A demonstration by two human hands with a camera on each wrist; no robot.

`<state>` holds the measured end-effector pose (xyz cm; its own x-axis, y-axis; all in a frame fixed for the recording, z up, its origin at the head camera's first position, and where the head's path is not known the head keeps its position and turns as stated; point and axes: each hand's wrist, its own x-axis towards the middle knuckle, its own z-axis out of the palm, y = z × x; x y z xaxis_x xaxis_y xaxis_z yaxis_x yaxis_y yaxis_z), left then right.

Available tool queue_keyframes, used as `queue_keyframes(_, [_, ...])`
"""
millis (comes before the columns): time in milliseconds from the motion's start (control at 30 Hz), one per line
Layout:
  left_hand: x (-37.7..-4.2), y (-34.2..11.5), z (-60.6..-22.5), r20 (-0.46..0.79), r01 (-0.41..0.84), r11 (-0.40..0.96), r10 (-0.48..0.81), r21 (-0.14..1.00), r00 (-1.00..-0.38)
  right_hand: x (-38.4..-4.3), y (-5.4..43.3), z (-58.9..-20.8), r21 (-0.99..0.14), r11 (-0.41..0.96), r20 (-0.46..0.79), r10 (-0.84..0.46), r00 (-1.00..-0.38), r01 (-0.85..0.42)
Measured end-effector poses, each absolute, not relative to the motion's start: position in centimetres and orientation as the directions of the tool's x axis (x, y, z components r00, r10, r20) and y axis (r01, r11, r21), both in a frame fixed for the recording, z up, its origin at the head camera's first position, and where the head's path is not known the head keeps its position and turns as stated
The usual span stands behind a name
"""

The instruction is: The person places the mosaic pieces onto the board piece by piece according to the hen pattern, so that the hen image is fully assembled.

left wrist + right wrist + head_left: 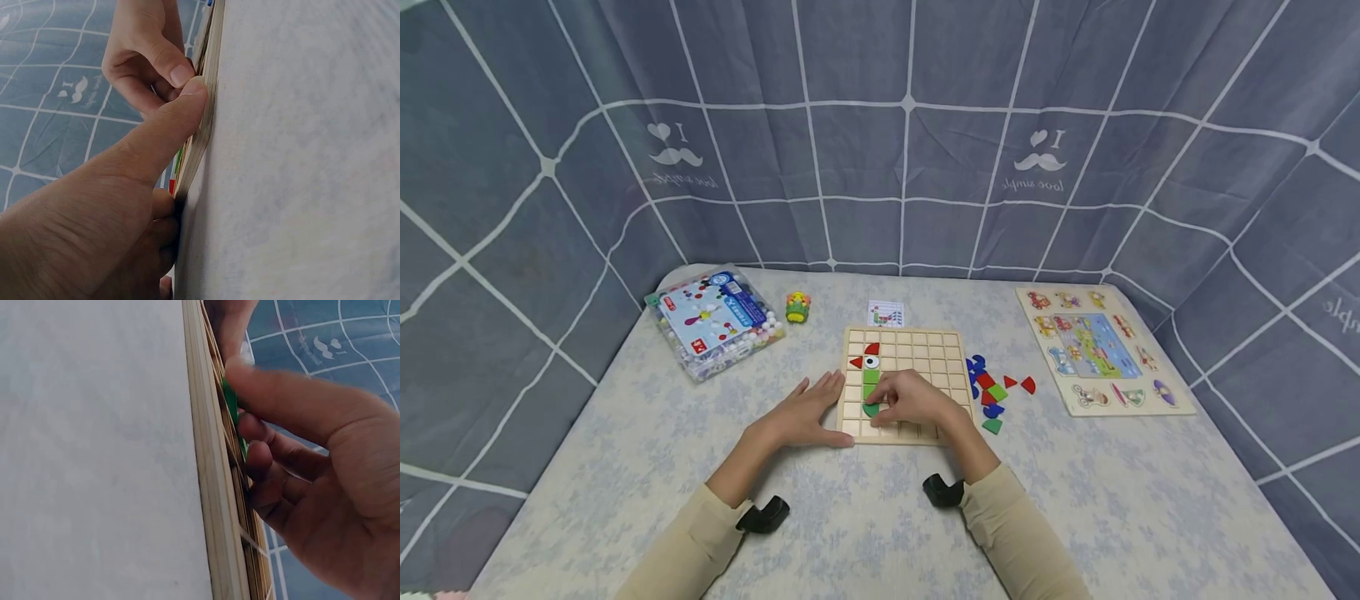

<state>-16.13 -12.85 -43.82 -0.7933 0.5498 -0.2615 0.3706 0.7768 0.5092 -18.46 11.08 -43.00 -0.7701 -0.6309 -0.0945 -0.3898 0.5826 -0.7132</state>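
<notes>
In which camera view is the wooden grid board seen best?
The head view: it shows the wooden grid board from above, partly covered by the right hand. Both wrist views show mainly its edge, seen nearly side-on.

Both arms extended from the near side of the wooden board (936, 354), converging on it. Left arm (688, 546): beige-sleeved, angled toward the board's near-left corner; left wrist (741, 467) bare, short of that corner. Left hand (805, 412): palm down at the board's left rim, fingers reaching forward to the rim, thumb stretched sideways to the near-left corner. Right arm (1026, 533): beige-sleeved, slanting inward; right wrist (973, 450) bare, crossing the board's near-right corner. Right hand (913, 396): over the board, fingers bent, thumb and forefinger pinching left of the board's centre.
</notes>
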Motion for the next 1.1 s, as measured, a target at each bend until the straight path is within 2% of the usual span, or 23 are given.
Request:
queue_keyframes(400, [-16.05, -12.87, -43.77, -0.258, 0.364, 0.772, 0.549, 0.521, -0.795, -18.32, 10.71, -42.93, -0.702, 0.614, -0.093, -0.58, -0.809, -0.36])
queue_keyframes(767, [-16.09, -12.91, -43.67, -0.253, 0.364, 0.769, 0.55, 0.526, -0.796, -18.4, 10.59, -42.96, -0.681, 0.618, -0.068, -0.589, -0.805, -0.394])
queue_keyframes(1100, [-16.02, -12.93, -43.65, -0.253, 0.368, 0.769, 0.552, 0.523, -0.795, -18.14, 10.76, -42.87, -0.693, 0.619, -0.077, -0.574, -0.815, -0.37])
